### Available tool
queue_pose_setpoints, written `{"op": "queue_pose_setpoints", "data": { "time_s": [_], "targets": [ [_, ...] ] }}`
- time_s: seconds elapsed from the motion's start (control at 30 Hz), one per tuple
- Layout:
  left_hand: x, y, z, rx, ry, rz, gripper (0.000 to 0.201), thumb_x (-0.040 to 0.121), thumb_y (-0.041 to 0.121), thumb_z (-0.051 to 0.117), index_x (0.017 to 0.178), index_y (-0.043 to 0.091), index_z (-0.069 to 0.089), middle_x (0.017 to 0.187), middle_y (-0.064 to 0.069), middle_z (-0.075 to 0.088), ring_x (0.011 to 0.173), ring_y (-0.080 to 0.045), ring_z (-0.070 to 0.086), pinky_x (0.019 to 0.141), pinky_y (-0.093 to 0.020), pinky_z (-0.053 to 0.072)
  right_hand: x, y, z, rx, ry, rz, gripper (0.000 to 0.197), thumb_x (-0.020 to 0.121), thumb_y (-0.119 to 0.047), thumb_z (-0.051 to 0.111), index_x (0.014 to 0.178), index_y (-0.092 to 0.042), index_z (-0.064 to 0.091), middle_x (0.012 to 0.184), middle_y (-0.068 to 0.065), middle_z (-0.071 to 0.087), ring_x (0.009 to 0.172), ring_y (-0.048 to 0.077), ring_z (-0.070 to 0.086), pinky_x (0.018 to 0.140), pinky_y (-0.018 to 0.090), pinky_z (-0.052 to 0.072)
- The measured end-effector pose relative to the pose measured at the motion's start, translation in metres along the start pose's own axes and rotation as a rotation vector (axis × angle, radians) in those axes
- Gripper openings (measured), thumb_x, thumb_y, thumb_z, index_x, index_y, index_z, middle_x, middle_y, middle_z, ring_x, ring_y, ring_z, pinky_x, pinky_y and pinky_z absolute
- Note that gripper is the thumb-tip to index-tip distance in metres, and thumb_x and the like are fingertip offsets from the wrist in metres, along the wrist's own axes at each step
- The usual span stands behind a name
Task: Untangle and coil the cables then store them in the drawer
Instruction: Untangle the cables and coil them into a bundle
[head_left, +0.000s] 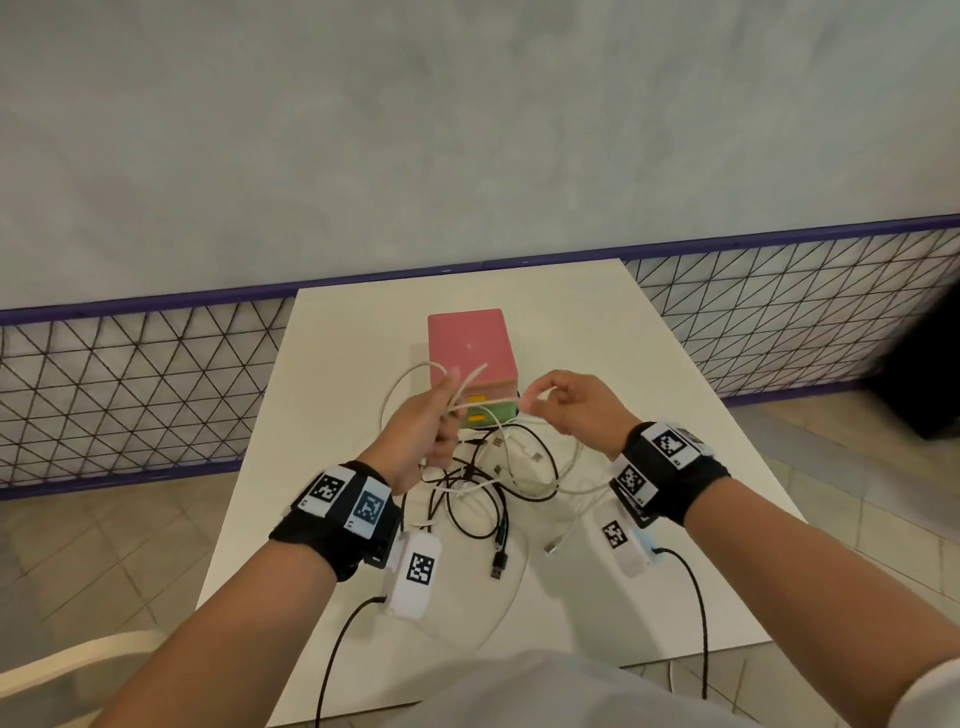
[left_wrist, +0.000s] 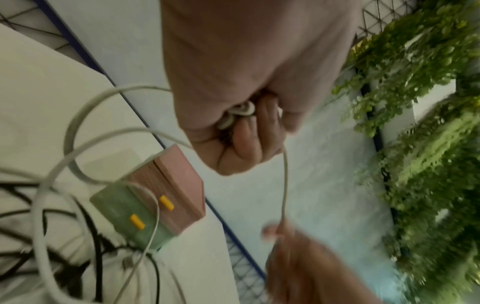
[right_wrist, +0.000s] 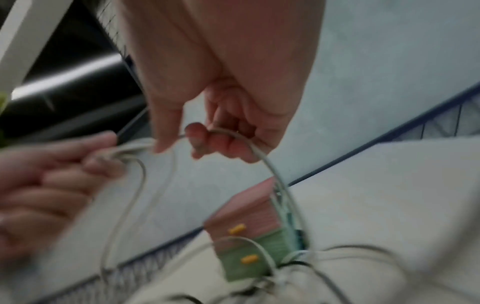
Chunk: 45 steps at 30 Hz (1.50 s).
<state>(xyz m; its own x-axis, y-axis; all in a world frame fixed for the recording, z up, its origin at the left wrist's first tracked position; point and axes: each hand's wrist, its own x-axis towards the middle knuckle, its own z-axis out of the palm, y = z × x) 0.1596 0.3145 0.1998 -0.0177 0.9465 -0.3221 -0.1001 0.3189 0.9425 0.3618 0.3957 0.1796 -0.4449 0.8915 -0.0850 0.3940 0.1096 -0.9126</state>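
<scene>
Two hands are working above the white surface (head_left: 332, 364), both raised in front of a small drawer unit (head_left: 470, 345). The left hand (head_left: 423, 431) is gripping several loops of a white cable (head_left: 410, 374), its fingers (left_wrist: 246, 131) curling shut round the bundled strands, as the left wrist view is showing. The right hand (head_left: 574, 408) is pinching the same white cable between thumb and fingertips (right_wrist: 200, 133), and a short stretch of it is running taut between the two hands, crossing in front of the drawer fronts. From the right hand the cable is arcing down toward the surface.

Below the hands, a tangle of black cables (head_left: 478, 499) and more white cable is lying on the surface just in front of the drawer unit, with a black USB plug (head_left: 498, 564) pointing toward the person. The drawer unit is showing a pink top, a pink drawer and a green drawer (left_wrist: 124, 207) beneath it, each with a yellow handle (left_wrist: 166, 202); both are looking closed or nearly so.
</scene>
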Motion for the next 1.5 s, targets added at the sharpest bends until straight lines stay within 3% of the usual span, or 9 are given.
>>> {"op": "queue_pose_setpoints", "data": {
  "time_s": [0.13, 0.33, 0.5, 0.63, 0.7, 0.77, 0.9, 1.03, 1.5],
  "targets": [
    [-0.003, 0.018, -0.02, -0.096, 0.097, 0.098, 0.038, 0.096, 0.037, 0.05, 0.061, 0.022, 0.046, 0.045, 0.009, 0.023, 0.038, -0.009, 0.014, 0.041, -0.022, 0.011, -0.004, 0.051, -0.016, -0.638, -0.143, 0.144, 0.032, 0.093, -0.04, 0.051, 0.091, -0.013, 0.067, 0.073, -0.003, 0.062, 0.079, 0.017, 0.056, 0.078, 0.033, 0.039],
    [-0.003, 0.021, -0.018, -0.183, 0.175, 0.129, 0.048, 0.096, 0.046, 0.044, 0.058, 0.024, 0.025, 0.044, 0.01, 0.019, 0.036, -0.007, 0.013, 0.038, -0.018, 0.013, 0.003, 0.036, -0.019, -0.356, 0.049, 0.234, 0.046, 0.101, -0.033, 0.031, 0.065, -0.012, 0.05, 0.064, 0.004, 0.056, 0.059, 0.024, 0.056, 0.066, 0.032, 0.046],
    [-0.003, 0.017, -0.017, -0.038, 0.221, 0.131, 0.046, 0.093, 0.053, 0.047, 0.063, 0.024, 0.027, 0.05, 0.008, 0.019, 0.045, -0.011, 0.012, 0.046, -0.026, 0.011, 0.015, -0.043, -0.033, 0.245, 0.387, -0.135, 0.031, 0.096, -0.022, 0.043, 0.066, -0.017, 0.052, 0.075, 0.002, 0.059, 0.089, 0.03, 0.062, 0.096, 0.048, 0.046],
    [0.002, 0.016, -0.023, -0.186, 0.242, 0.1, 0.048, 0.096, 0.053, 0.039, 0.06, 0.023, 0.029, 0.047, 0.009, 0.021, 0.038, -0.009, 0.016, 0.038, -0.019, 0.014, 0.016, -0.07, -0.033, 0.049, 0.503, -0.52, 0.019, 0.095, -0.015, 0.046, 0.103, -0.006, 0.061, 0.119, 0.011, 0.051, 0.106, 0.016, 0.051, 0.098, 0.015, 0.037],
    [0.005, 0.015, -0.027, -0.246, 0.211, 0.04, 0.048, 0.097, 0.052, 0.036, 0.06, 0.022, 0.033, 0.045, 0.009, 0.023, 0.035, -0.009, 0.02, 0.039, -0.018, 0.015, 0.018, -0.053, -0.022, -0.095, 0.383, -0.388, 0.041, 0.096, -0.014, 0.05, 0.136, -0.009, 0.042, 0.143, 0.005, 0.027, 0.108, 0.013, 0.049, 0.092, 0.004, 0.034],
    [0.007, 0.012, -0.03, -0.26, 0.183, -0.002, 0.044, 0.098, 0.044, 0.035, 0.061, 0.021, 0.035, 0.044, 0.008, 0.025, 0.035, -0.01, 0.023, 0.04, -0.018, 0.017, 0.018, -0.015, -0.008, -0.245, 0.252, -0.109, 0.064, 0.092, -0.012, 0.055, 0.147, -0.012, 0.023, 0.151, 0.01, 0.014, 0.104, 0.019, 0.05, 0.094, 0.018, 0.039],
    [0.008, 0.006, -0.036, -0.316, 0.167, 0.009, 0.031, 0.094, 0.028, 0.031, 0.065, 0.019, 0.037, 0.045, 0.008, 0.027, 0.037, -0.012, 0.026, 0.042, -0.02, 0.018, 0.009, 0.047, 0.015, -0.459, 0.125, 0.135, 0.022, 0.088, -0.01, 0.05, 0.109, -0.009, 0.057, 0.118, 0.017, 0.061, 0.099, 0.033, 0.063, 0.086, 0.034, 0.049],
    [0.012, 0.008, -0.042, -0.394, 0.233, 0.032, 0.026, 0.092, 0.023, 0.033, 0.068, 0.018, 0.039, 0.047, 0.007, 0.029, 0.036, -0.012, 0.029, 0.041, -0.02, 0.021, 0.003, 0.075, 0.037, -0.784, -0.23, 0.296, 0.032, 0.094, -0.017, 0.043, 0.11, -0.002, 0.066, 0.116, 0.016, 0.066, 0.109, 0.03, 0.06, 0.089, 0.029, 0.045],
    [0.013, 0.0, -0.034, -0.246, 0.19, 0.04, 0.028, 0.102, 0.026, 0.035, 0.077, 0.015, 0.043, 0.052, 0.003, 0.038, 0.037, -0.012, 0.033, 0.042, -0.02, 0.023, 0.006, 0.093, 0.078, -0.948, -0.139, 0.214, 0.042, 0.1, -0.036, 0.035, 0.135, -0.013, 0.038, 0.133, 0.01, 0.05, 0.111, 0.03, 0.058, 0.082, 0.037, 0.049]
  ]
}}
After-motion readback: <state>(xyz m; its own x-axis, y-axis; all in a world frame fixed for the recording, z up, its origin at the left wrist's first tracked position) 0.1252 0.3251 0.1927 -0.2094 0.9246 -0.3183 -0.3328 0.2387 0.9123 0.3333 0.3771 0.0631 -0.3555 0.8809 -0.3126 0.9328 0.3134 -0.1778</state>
